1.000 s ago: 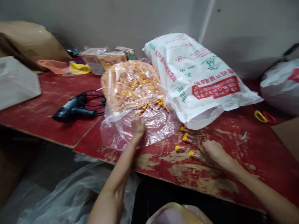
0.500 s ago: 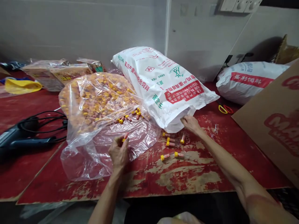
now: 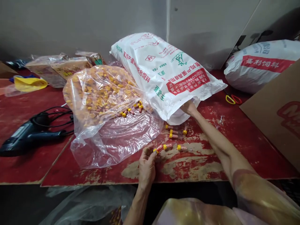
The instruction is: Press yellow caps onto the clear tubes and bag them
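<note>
My left hand (image 3: 147, 164) pinches a small yellow-capped tube (image 3: 160, 148) with red contents, just above the table's front part. Right beside it lies another capped tube (image 3: 169, 146), and a third tube (image 3: 182, 147) is a little further right. My right hand (image 3: 189, 108) reaches into the mouth of a white woven sack (image 3: 154, 75) with red and green print; its fingers are hidden inside. Several more tubes (image 3: 173, 134) lie below the sack's mouth. A large clear plastic bag (image 3: 117, 143) full of such tubes spreads out to the left, its open end toward me.
On the left rests a dark heat-gun-like tool (image 3: 30, 134) with a coiled cable. Scissors (image 3: 232, 99) with yellow and red handles, another white sack (image 3: 260, 67) and a cardboard box (image 3: 272, 106) stand right. Packaged boxes (image 3: 67, 67) are at the back left of the red table (image 3: 93, 176).
My left hand has moved right with its tube, from over the clear bag to the loose tubes. My right hand has gone deeper into the sack's mouth. The view has shifted somewhat.
</note>
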The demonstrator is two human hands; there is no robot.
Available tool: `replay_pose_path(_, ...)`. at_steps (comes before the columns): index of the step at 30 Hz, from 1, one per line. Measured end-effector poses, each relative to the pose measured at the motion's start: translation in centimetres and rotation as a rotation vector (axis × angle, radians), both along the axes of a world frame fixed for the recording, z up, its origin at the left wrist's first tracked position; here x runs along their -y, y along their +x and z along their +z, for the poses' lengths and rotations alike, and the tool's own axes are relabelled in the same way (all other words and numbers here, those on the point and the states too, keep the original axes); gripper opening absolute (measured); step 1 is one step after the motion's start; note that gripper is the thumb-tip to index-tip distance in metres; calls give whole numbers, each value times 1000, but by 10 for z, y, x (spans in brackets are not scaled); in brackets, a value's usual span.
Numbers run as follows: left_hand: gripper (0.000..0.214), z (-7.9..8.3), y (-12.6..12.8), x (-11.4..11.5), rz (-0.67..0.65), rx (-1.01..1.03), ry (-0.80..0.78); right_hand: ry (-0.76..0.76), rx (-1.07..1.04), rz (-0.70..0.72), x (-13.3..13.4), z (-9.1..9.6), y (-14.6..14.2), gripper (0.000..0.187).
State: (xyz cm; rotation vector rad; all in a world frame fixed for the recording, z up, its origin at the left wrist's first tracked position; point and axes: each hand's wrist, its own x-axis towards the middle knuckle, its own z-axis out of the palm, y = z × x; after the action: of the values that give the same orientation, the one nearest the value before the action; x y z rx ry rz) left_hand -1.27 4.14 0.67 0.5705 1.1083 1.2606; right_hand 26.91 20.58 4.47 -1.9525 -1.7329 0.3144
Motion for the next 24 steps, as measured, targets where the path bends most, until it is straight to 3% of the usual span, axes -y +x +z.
replay_pose_path(2, 34, 1, 8, 2, 8, 43, 20, -50, -114, -8, 44, -1, 1, 25)
replay_pose_path(5, 27, 0, 23, 7, -97, 65, 26, -236, -667, 181, 121, -3, -13, 24)
replay_pose_path(7, 29, -1, 34, 12, -154, 68, 29, -276, -807, 214, 163, -5, -30, 25)
replay_pose_path(9, 30, -1, 44, 19, -174, 70, 47, -283, -828, 221, 188, -5, -48, 24)
replay_pose_path(13, 21, 1, 54, 37, -170, -15, 81, -285, -748, 333, 203, -4, -74, 20)
replay_pose_path(17, 25, 2, 54, 55, -192, -123, 106, -78, -426, 440, 213, -15, -86, 17)
replay_pose_path(19, 27, -2, 53, 61, -225, -140, 97, -45, -315, 460, 221, -24, -87, 20)
replay_pose_path(24, 20, -9, 44, 59, -442, -348, 212, -258, 69, 510, 223, -34, -78, 20)
